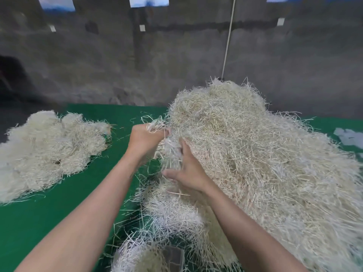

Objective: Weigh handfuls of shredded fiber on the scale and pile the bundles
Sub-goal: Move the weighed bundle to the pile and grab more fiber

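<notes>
A big heap of pale shredded fiber (pixel 245 154) covers the right half of the green table (pixel 64 211). My left hand (pixel 144 139) grips a tuft of fiber (pixel 156 124) at the heap's left edge, strands sticking out above the fist. My right hand (pixel 186 171) lies on the heap just below, fingers spread and straight, pressing into the strands. A grey scale (pixel 173 257) shows at the bottom, mostly buried under fiber. A lower pile of fiber bundles (pixel 47 150) lies on the left of the table.
A rough grey wall (pixel 176 55) stands close behind the table, with a white cord (pixel 227 40) hanging down it. Pale scraps (pixel 347 138) lie at the table's right edge. Green surface shows between the two piles.
</notes>
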A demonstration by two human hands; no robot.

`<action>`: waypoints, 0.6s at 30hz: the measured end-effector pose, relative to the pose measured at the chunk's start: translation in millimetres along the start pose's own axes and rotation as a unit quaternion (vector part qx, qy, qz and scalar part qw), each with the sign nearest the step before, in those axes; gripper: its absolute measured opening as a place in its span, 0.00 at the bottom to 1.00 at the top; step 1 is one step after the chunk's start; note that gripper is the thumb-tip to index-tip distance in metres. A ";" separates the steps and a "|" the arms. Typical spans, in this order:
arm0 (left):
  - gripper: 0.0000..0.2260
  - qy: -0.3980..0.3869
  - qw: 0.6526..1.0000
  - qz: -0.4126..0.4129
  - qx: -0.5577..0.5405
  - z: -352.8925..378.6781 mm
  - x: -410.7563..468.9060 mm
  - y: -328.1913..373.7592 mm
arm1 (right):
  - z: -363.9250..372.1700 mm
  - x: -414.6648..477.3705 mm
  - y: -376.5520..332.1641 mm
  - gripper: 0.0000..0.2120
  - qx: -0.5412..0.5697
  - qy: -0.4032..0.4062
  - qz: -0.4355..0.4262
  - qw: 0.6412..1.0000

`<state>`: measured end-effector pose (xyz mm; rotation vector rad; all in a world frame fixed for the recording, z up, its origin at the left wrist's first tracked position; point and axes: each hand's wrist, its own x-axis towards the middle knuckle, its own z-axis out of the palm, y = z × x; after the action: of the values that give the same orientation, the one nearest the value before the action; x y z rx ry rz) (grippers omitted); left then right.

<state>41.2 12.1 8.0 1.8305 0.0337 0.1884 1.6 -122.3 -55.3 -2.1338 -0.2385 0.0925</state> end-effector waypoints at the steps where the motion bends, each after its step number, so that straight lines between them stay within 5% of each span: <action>1: 0.17 -0.008 0.999 -0.015 -0.051 -0.4 -1.7 6.4 | 6.9 2.1 1.1 0.32 0.037 -0.015 0.021 0.999; 3: 0.23 -0.044 0.997 0.003 -0.061 -7.0 -2.7 13.1 | 14.2 7.3 13.4 0.10 0.081 -0.005 0.074 0.994; 5: 0.34 -0.190 0.973 0.034 0.127 -10.1 -9.5 11.5 | 7.9 14.3 21.1 0.07 0.074 0.065 0.090 0.991; 6: 0.41 -0.268 0.930 0.014 0.251 -5.2 -15.2 4.5 | 1.9 18.2 19.5 0.07 0.073 0.102 0.068 0.990; 7: 0.40 -0.328 0.873 0.001 0.361 2.8 -22.6 -6.2 | -4.9 20.9 14.6 0.07 0.071 0.129 0.040 0.988; 8: 0.28 -0.356 0.833 0.011 0.423 13.5 -25.5 -20.8 | -10.4 22.9 8.2 0.08 0.051 0.149 0.020 0.987; 9: 0.12 -0.355 0.834 0.035 0.422 23.8 -28.9 -29.7 | -14.0 23.5 3.5 0.10 0.021 0.167 0.006 0.986; 11: 0.07 -0.304 0.902 0.017 0.307 30.9 -25.9 -40.1 | -19.0 17.8 3.1 0.13 -0.039 0.187 -0.021 0.981; 13: 0.05 -0.183 0.975 -0.115 0.054 25.5 -11.5 -43.3 | -22.6 7.5 14.3 0.14 -0.045 0.165 -0.044 0.984; 14: 0.05 -0.158 0.969 -0.164 -0.100 21.7 -8.4 -38.8 | -24.4 2.8 22.4 0.12 -0.011 0.139 -0.042 0.989; 16: 0.08 -0.158 0.901 -0.200 -0.350 16.6 -12.7 -31.6 | -25.8 -6.5 36.2 0.08 0.105 0.056 -0.029 0.992; 18: 0.11 -0.159 0.873 -0.217 -0.406 17.9 -22.7 -31.7 | -25.7 -10.1 46.1 0.08 0.214 -0.004 -0.017 0.977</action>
<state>23.8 0.6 -29.6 0.9509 0.1149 -0.3761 2.0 -169.9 -80.3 -1.7003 -0.2351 0.1211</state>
